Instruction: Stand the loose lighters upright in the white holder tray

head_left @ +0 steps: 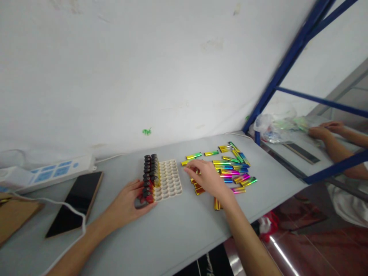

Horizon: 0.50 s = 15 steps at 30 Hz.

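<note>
Reaching right hand: over the left side of the loose pieces, fingers bent and thumb near the fingertips; whether anything is pinched between them cannot be told.
Left hand: curved around the near left corner of the tray, thumb apart from the fingers; how firmly it grips, if at all, cannot be told.
Cream tray: flat on the surface between the two hands, its round holes showing across the middle and right.
Dark-topped pieces: upright in rows along the tray's left side, some red-bodied near the left hand, some yellow beside the bare holes.
Loose pieces: scattered beneath and beyond the right hand, lying on their sides, their shiny gold fading to green, blue or pink.
Black phone: lying left of the left hand, a white cable running across it.
Power strip: near the wall, behind the phone.
Brown cardboard: at the far left edge.
Blue frame: rising at right, beyond which a co-worker's hands are near a clear plastic bag.
</note>
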{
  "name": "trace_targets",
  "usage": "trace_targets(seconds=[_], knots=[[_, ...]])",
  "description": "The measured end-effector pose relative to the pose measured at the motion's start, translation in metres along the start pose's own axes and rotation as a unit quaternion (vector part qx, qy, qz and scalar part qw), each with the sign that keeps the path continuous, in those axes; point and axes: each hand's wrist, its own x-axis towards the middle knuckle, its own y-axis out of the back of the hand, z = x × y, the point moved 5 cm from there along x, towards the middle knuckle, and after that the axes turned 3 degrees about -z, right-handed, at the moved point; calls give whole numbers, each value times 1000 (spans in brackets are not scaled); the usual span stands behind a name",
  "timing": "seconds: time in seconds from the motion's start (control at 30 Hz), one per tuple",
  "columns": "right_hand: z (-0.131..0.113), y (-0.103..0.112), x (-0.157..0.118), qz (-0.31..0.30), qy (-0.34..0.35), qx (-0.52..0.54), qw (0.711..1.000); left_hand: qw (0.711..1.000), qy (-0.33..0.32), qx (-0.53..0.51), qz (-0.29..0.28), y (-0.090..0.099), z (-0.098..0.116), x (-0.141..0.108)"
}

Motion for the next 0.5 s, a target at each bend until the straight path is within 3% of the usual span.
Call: trace_targets(seconds=[0.17,0.27,0.4,0.5], knots=[[74,76,-45,93,-88,-76,989,999,-20,21,15,1,0,0],[125,116,-57,108,-145,-153,972,999,-21,25,25,-2,-4,0],[176,145,-57,99,-196,-240,946,999,-9,24,27,-4,-9,0],[195,148,-46,102,-187,-275,938,999,-5,25,22,-4,-10,0]])
